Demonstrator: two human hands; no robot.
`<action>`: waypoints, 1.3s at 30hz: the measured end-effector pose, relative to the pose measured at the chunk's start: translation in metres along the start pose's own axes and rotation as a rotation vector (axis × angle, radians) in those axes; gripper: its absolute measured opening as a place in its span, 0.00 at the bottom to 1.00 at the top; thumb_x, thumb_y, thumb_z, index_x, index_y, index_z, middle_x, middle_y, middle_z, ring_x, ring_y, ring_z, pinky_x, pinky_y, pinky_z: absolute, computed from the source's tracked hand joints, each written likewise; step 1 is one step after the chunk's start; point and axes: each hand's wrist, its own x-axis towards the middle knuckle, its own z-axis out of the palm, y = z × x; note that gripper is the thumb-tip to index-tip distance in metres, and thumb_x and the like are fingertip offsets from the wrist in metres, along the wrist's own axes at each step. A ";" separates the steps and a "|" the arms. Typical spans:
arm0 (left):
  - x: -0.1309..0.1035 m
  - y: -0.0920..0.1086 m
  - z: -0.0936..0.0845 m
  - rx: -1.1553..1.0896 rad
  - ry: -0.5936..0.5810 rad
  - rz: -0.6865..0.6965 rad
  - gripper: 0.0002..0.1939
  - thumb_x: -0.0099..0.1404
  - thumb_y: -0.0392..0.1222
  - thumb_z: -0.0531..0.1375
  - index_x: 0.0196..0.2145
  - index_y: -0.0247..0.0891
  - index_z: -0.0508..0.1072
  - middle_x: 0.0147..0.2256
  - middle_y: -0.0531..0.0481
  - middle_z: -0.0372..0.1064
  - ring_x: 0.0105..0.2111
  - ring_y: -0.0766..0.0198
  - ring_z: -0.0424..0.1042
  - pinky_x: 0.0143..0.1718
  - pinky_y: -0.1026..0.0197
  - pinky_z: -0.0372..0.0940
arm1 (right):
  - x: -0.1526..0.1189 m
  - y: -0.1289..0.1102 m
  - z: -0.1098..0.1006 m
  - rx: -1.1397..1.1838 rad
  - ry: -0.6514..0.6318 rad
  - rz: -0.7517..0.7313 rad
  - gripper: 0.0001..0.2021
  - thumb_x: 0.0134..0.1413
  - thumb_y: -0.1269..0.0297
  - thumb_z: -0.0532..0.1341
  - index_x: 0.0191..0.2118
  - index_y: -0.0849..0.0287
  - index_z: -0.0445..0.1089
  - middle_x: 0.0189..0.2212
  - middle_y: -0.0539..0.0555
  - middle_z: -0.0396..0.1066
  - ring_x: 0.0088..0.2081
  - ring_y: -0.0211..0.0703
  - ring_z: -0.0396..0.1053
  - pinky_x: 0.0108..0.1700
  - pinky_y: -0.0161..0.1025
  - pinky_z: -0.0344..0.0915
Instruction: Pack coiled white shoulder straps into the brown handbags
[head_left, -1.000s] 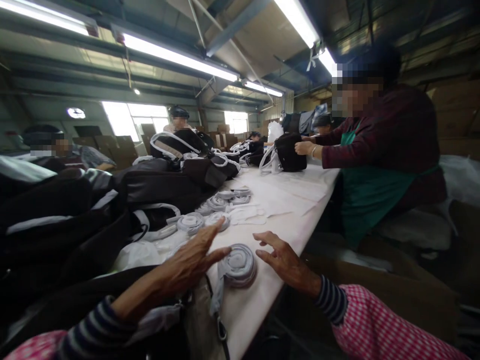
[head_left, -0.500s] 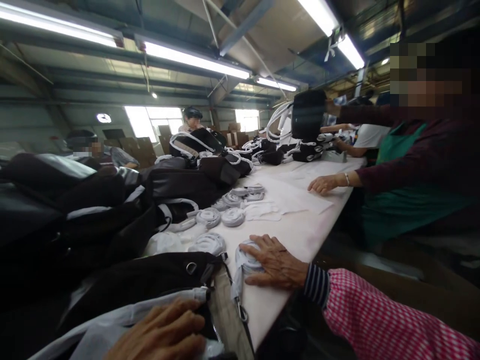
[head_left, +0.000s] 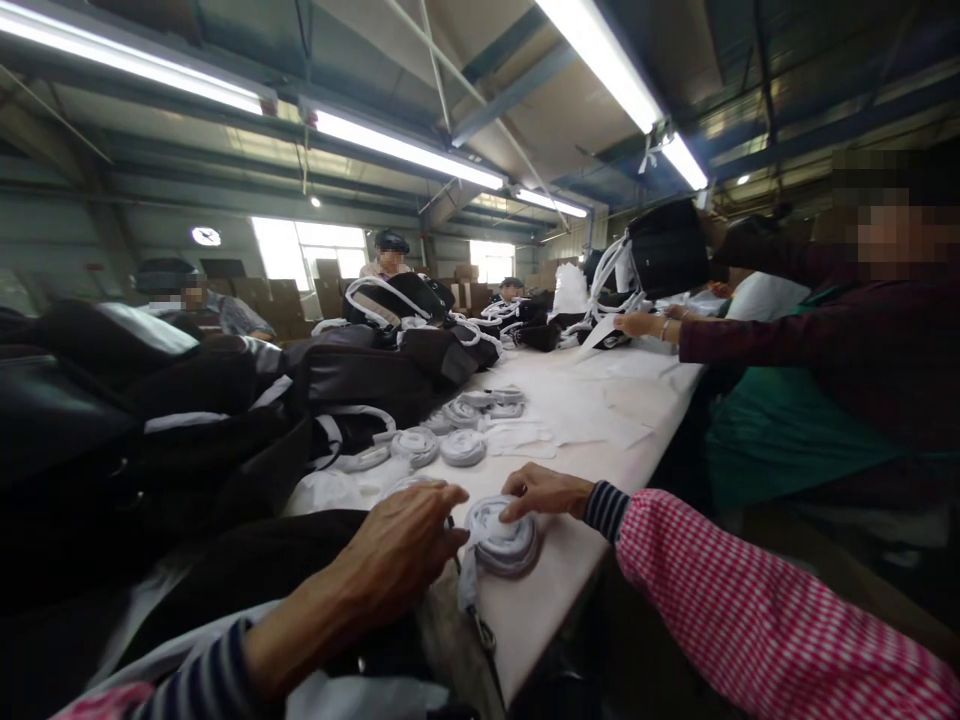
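A coiled strap [head_left: 504, 545] in pale wrapping lies on the near part of the white table, a metal clip [head_left: 484, 632] at its loose end. My right hand [head_left: 547, 492] is closed at the coil's upper right side, thumb on its top and fingers bent around its far edge. Just left of the coil is my left hand [head_left: 409, 535], thumb and fingers apart, holding nothing. Beneath my left arm spreads a black bag [head_left: 300, 560] with a pale wrapped strip; the arm hides part of it.
Several more coils [head_left: 463, 447] lie farther up the table [head_left: 592, 470]. Black bags [head_left: 360, 375] are heaped along the left. On the right, a co-worker in a green apron [head_left: 787, 440] holds a black bag [head_left: 671, 250] and a white sheet [head_left: 600, 332]. Other people stand behind the heap.
My left hand has lifted off the black bag and moved up and right to the coil. My right hand has gone from lying flat over the coil to gripping its edge. The co-worker's lower hand raised a sheet.
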 end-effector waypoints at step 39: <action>0.027 -0.012 0.050 -0.719 0.009 -0.155 0.13 0.48 0.35 0.61 0.34 0.33 0.77 0.29 0.52 0.73 0.31 0.60 0.69 0.30 0.63 0.59 | -0.053 -0.008 0.089 0.617 0.292 -0.177 0.12 0.47 0.64 0.71 0.38 0.64 0.78 0.30 0.51 0.74 0.33 0.43 0.69 0.35 0.36 0.64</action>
